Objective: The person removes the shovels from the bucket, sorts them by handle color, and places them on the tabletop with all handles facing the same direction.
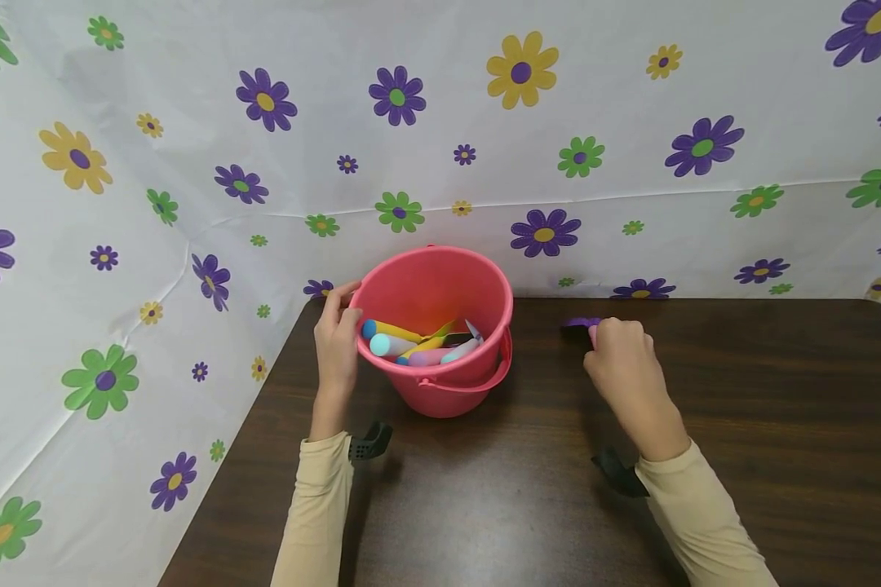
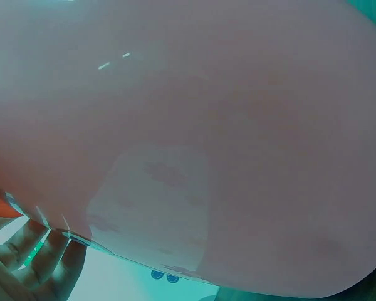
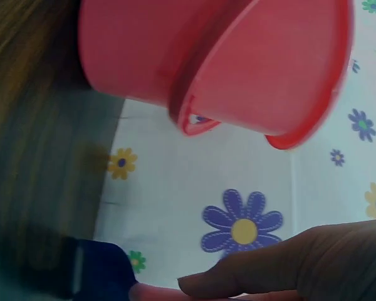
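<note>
Holding a pink-handled utensil (image 1: 582, 323) over the far part of the dark wooden table (image 1: 484, 489), to the right of the pink bucket (image 1: 440, 399) and apart from it, I have the right hand (image 1: 626, 375) curled round its handle; the head view shows a purple head poking past the fist but hides most of the handle, while the right wrist view shows the thumb lying along the pink and the head as a dark flat blade with a rounded corner; that end points left, toward the bucket's side, and the long axis, as far as it shows, runs roughly left to right; I cannot tell whether the blade touches the wood.

My left hand (image 1: 338, 342) grips the bucket's left rim; its wrist view is mostly bucket wall, with fingers at the lower left corner; only the head view shows me the coloured handles (image 1: 391, 346) jumbled inside; the bail (image 1: 470, 387) hangs down the near right side; behind everything rises a white sheet (image 1: 440, 175) printed with flowers.
</note>
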The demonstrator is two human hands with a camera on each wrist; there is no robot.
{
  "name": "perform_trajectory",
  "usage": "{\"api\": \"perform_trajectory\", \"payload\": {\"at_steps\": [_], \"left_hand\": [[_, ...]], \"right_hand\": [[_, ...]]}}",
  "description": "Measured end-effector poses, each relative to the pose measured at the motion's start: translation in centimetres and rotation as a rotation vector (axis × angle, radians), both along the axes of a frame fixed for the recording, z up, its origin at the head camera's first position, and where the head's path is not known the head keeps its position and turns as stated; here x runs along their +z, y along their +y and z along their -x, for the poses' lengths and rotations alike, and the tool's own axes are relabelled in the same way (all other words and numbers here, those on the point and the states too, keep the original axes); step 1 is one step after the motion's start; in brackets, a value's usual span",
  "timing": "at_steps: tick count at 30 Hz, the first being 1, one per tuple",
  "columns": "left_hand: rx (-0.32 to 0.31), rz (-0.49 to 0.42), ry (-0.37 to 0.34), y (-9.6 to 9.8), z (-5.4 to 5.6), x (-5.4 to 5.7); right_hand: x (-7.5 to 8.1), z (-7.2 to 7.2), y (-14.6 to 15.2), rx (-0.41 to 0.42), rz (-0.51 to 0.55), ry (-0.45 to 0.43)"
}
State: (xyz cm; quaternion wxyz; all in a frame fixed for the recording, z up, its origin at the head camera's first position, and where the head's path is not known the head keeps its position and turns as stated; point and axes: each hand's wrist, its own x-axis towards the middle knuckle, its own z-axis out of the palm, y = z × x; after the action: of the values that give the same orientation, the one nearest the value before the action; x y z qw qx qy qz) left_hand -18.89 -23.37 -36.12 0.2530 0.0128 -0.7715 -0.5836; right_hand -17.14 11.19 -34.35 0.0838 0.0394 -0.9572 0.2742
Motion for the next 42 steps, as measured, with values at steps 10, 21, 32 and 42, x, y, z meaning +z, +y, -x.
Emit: {"api": "perform_trajectory", "payload": {"at_steps": [10, 21, 32, 42], "left_hand": [[0.007, 0.004, -0.002, 0.0, 0.1, 0.0], [0.011, 0.009, 0.001, -0.1, 0.1, -0.2], [-0.004, -0.003, 0.011, -0.1, 0.2, -0.2], [0.001, -0.002, 0.004, 0.0, 0.1, -0.2]], "right_hand": [[-2.1, 1.4, 0.1, 0.077, -0.069, -0.287], [-3.4, 2.3, 0.4, 0.125, -0.121, -0.445], [-4.2, 2.4, 0.5, 0.136, -0.143, -0.448], [-4.2, 2.5, 0.4, 0.123, -0.156, -0.464]]}}
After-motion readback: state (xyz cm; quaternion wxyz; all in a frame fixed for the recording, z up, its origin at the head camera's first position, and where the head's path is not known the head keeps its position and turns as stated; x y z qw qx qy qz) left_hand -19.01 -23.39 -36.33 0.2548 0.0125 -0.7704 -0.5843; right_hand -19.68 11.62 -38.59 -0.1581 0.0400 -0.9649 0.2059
